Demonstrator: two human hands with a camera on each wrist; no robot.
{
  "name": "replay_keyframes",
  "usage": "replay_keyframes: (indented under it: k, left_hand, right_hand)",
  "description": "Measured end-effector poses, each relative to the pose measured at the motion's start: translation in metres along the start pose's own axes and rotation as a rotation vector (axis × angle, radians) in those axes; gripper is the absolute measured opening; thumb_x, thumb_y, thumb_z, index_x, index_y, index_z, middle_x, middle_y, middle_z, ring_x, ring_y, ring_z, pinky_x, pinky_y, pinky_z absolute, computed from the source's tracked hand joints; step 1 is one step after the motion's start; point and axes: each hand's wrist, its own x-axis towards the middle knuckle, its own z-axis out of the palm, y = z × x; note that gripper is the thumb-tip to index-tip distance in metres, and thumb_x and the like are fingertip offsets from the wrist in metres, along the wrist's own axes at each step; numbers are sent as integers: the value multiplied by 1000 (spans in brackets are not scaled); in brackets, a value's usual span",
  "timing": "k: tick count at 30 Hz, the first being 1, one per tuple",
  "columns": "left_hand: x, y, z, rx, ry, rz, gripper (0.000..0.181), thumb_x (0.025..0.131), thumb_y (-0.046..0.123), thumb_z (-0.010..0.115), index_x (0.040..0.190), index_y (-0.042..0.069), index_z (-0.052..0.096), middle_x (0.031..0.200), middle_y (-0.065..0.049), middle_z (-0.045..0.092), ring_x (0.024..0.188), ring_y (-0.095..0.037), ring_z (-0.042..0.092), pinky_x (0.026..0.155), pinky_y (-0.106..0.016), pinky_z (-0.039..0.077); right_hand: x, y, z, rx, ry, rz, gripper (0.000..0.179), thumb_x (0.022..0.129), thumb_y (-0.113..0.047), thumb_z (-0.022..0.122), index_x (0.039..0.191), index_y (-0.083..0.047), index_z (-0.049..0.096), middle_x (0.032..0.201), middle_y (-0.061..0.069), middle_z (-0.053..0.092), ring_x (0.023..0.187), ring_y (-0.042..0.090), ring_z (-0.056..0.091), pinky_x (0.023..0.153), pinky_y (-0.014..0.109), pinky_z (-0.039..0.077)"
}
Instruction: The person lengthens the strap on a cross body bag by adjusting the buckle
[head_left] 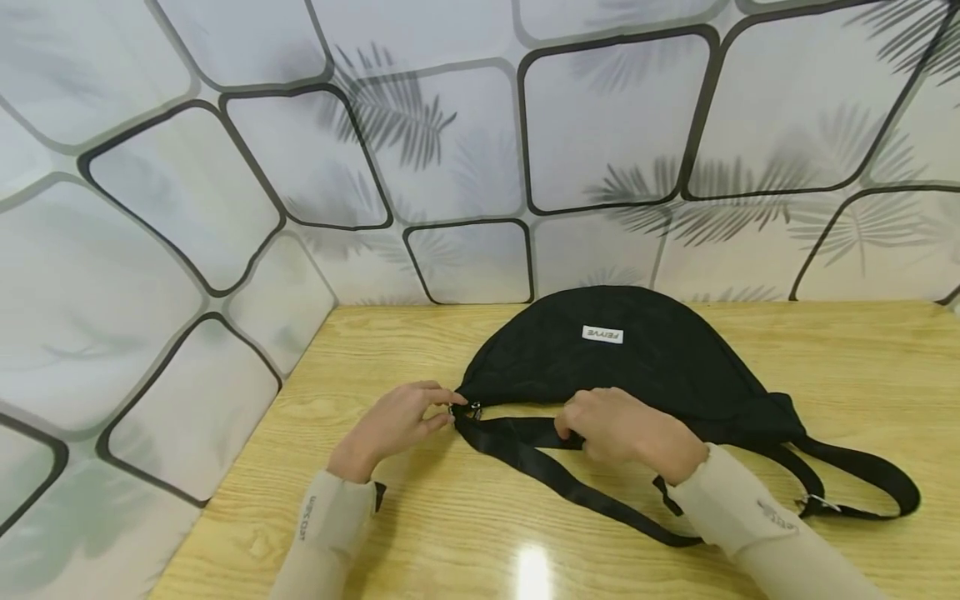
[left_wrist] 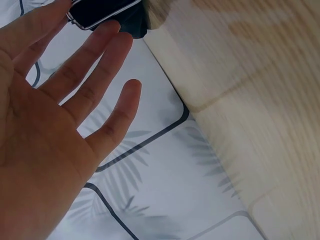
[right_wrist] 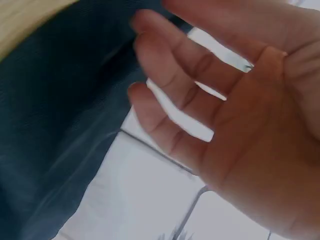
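A black crescent-shaped sling bag [head_left: 622,367] with a small white label lies on the wooden table. At its left corner my left hand [head_left: 397,421] pinches a metal strap buckle [left_wrist: 100,12] between thumb and fingertips; the little finger stands out loosely in the left wrist view. My right hand [head_left: 618,429] grips the black strap [head_left: 536,432] just below the bag's straight edge, its thumb and index fingertips partly hidden. In the right wrist view the dark bag fabric [right_wrist: 60,110] fills the space beyond the fingers.
A loop of strap [head_left: 600,500] hangs toward the front of the table [head_left: 450,533], partly under the right sleeve. Another strap loop with a metal slider [head_left: 821,502] lies at the right. Patterned walls [head_left: 465,183] border the table behind and at left.
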Motion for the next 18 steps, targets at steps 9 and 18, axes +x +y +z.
replay_keyframes:
  k: [9, 18]
  left_hand:
    - [2, -1, -1, -37, -5, -22, 28, 94, 2, 72, 122, 6, 73, 110, -10, 72, 99, -27, 68, 83, -40, 56]
    - [2, -1, -1, -50, -2, -32, 30, 92, 0, 72, 122, 5, 72, 111, -10, 71, 101, -27, 67, 86, -42, 55]
  right_hand:
    - [15, -25, -16, 106, 164, -179, 12, 90, -11, 79, 101, -7, 76, 80, -9, 59, 74, 9, 58, 64, 26, 50]
    - [38, -42, -11, 197, 213, -63, 18, 91, -11, 78, 106, -2, 73, 91, 3, 65, 80, 17, 62, 67, 31, 52]
